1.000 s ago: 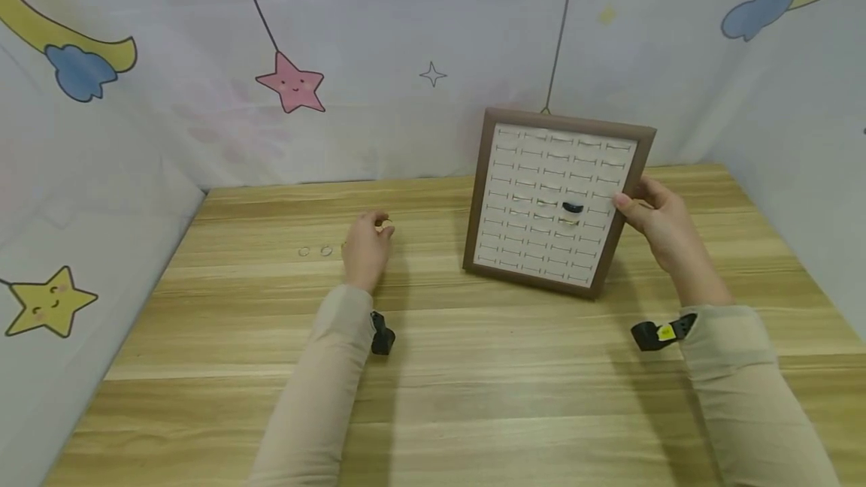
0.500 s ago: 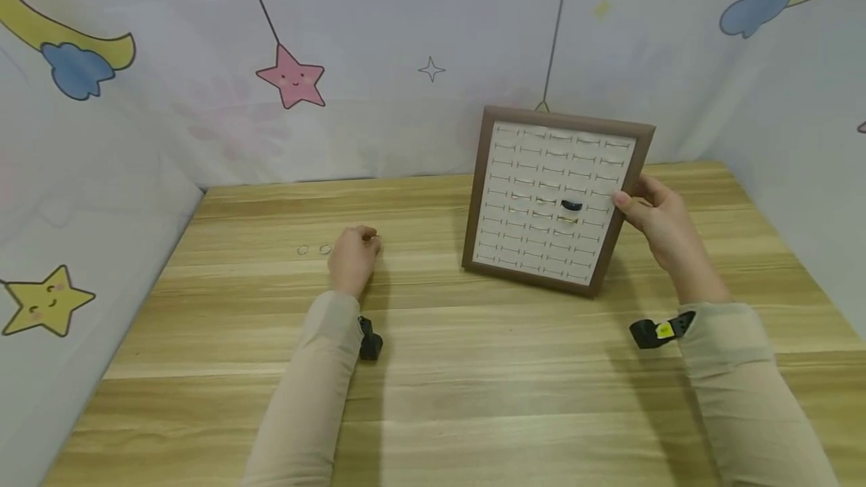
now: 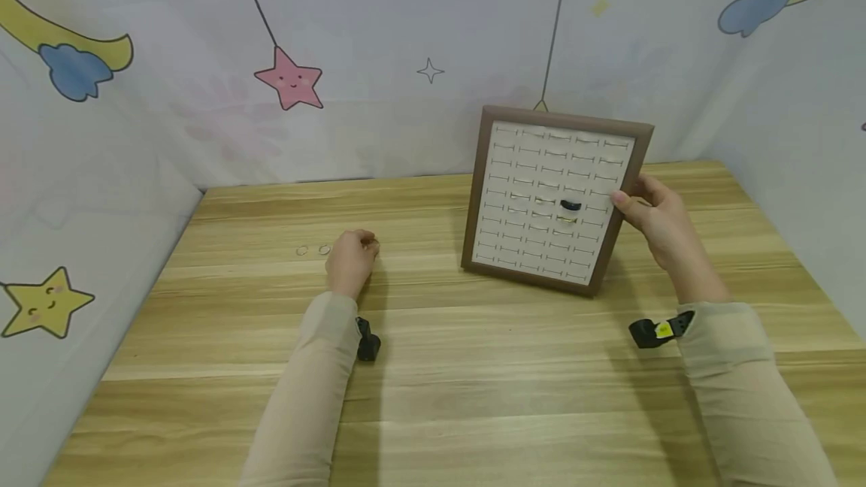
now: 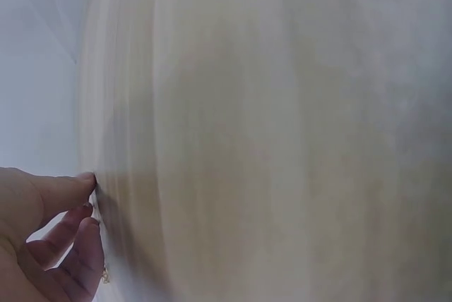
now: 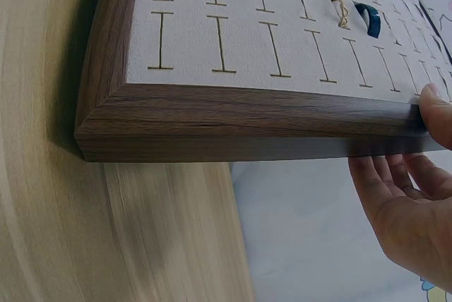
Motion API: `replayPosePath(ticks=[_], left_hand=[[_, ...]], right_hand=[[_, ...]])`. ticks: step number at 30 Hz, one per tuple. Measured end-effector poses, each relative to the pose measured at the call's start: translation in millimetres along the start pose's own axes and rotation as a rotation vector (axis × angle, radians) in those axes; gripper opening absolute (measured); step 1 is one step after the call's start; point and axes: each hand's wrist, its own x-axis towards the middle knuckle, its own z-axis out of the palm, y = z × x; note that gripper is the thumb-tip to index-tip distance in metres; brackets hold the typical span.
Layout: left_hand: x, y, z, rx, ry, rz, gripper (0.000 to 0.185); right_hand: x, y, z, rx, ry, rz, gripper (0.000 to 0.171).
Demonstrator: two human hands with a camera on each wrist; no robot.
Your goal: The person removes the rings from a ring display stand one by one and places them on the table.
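My left hand [image 3: 349, 260] is low over the tabletop, thumb and fingertips brought together at the wood around what looks like a small ring, mostly hidden by them. In the left wrist view a gold ring [image 4: 106, 274] shows just past the fingers. Two thin silvery rings, one plain [image 3: 301, 250] and one nearer the hand [image 3: 325, 249], lie to its left. My right hand [image 3: 666, 235] grips the right edge of a brown-framed ring display board [image 3: 534, 171], thumb in front and fingers behind. A dark blue ring [image 5: 368, 20] and a gold ring [image 5: 342, 13] sit in its slots.
The display board leans upright on the wooden table [image 3: 473, 397], close to the back. A white fabric backdrop [image 3: 379, 126] printed with stars and moons encloses the rear and sides. Several thin rings also sit in other slots of the board.
My left hand has moved left and toward the near side, down to the tabletop, then stayed almost still. My right hand and the display board hold their place.
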Motion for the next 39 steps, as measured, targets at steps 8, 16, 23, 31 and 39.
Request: replayPosePath(ticks=[8,16,23,31,39], left_hand=[[0.1,1.1,-1.2,-0.007,0.002,-0.002,0.032],[1.1,9.0,-0.8,-0.087,0.065,0.038,0.036],[-1.2,38.7,4.8,-0.248,0.177,0.119,0.036],[-17.4,88.1,16.3,-0.373,0.285,0.309,0.028],[-37.5,134.8,30.8,-0.313,0.26,0.472,0.026]], right_hand=[[-0.7,-0.7,0.7,0.003,0.004,-0.002,0.048],[-1.2,-0.9,0.0,0.001,0.003,-0.012,0.051],[-2.0,-1.3,0.6,-0.008,0.007,-0.005,0.044],[-3.5,-1.2,1.5,-0.015,0.007,-0.005,0.038],[-1.6,-1.4,1.0,-0.061,0.015,0.014,0.048]])
